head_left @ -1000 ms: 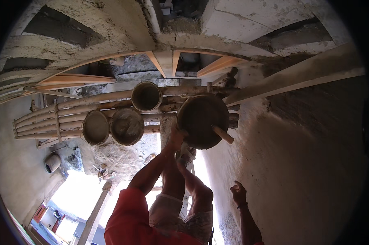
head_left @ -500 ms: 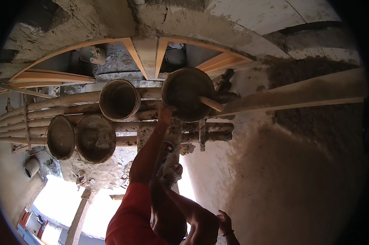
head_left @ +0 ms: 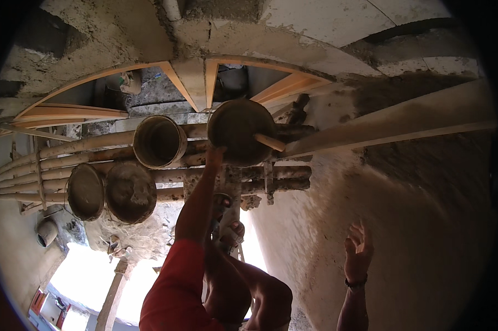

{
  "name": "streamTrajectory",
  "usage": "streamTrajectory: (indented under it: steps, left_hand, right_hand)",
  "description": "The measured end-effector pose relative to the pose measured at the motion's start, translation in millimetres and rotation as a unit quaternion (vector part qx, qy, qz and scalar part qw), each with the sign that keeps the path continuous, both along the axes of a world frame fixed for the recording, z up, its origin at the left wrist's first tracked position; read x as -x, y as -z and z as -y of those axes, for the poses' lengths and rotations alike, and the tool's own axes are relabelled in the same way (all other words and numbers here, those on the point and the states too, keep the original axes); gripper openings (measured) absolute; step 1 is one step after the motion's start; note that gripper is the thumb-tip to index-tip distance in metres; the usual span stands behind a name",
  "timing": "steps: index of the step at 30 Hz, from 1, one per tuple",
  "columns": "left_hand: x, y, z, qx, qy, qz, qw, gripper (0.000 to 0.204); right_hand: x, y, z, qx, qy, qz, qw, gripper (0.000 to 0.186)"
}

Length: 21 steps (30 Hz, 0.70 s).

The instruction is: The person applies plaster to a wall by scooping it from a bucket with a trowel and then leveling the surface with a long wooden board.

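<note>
My left hand [head_left: 216, 155] grips the near rim of a wide dark pan [head_left: 235, 124], above bamboo poles. A wooden handle [head_left: 269, 142] juts from the pan toward the lower right. My right hand [head_left: 358, 252] is open and raised beside the plastered wall [head_left: 414, 231], fingers loosely apart and holding nothing visible. Left of the pan stands a deep bucket [head_left: 159, 140]; two more containers of grey mortar or muddy water [head_left: 128, 193] [head_left: 84, 193] sit lower left. My legs and feet show below the pan, on a narrow support.
Bamboo poles [head_left: 60, 173] form a platform high above a bright opening. A long board [head_left: 387, 124] runs to the right. Arched wooden frames [head_left: 177, 83] lie beneath rough masonry [head_left: 260, 33] at the top. An overturned or tilted pipe-like container [head_left: 46, 233] lies far lower left.
My left hand and the pan have shifted up and left in view, away from my body. My right hand has risen higher with its fingers extended. The camera view has also shifted.
</note>
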<state>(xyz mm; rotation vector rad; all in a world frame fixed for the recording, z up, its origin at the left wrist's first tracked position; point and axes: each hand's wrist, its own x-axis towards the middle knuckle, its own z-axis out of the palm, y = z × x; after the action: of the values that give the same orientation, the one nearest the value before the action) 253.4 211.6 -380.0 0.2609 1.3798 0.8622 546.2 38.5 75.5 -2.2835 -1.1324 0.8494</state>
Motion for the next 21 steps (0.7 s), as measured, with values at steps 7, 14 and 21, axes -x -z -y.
streamTrajectory:
  steps: [7, 14, 21]
  left_hand:
    - [66.7, -35.1, 30.9, -0.088, 0.076, -0.313, 0.943, 0.102]
    - [23.2, -278.2, 75.1, 0.088, 0.198, -0.035, 0.976, 0.076]
    - [-17.4, -389.2, 65.3, 0.081, 0.255, 0.05, 0.962, 0.067]
  right_hand:
    - [16.3, -193.4, -217.0, -0.388, -0.104, 0.275, 0.874, 0.09]
    - [-40.0, -271.8, -291.2, -0.457, 0.095, 0.099, 0.879, 0.113]
    - [-35.0, -301.8, -300.1, -0.337, 0.07, 0.015, 0.939, 0.059]
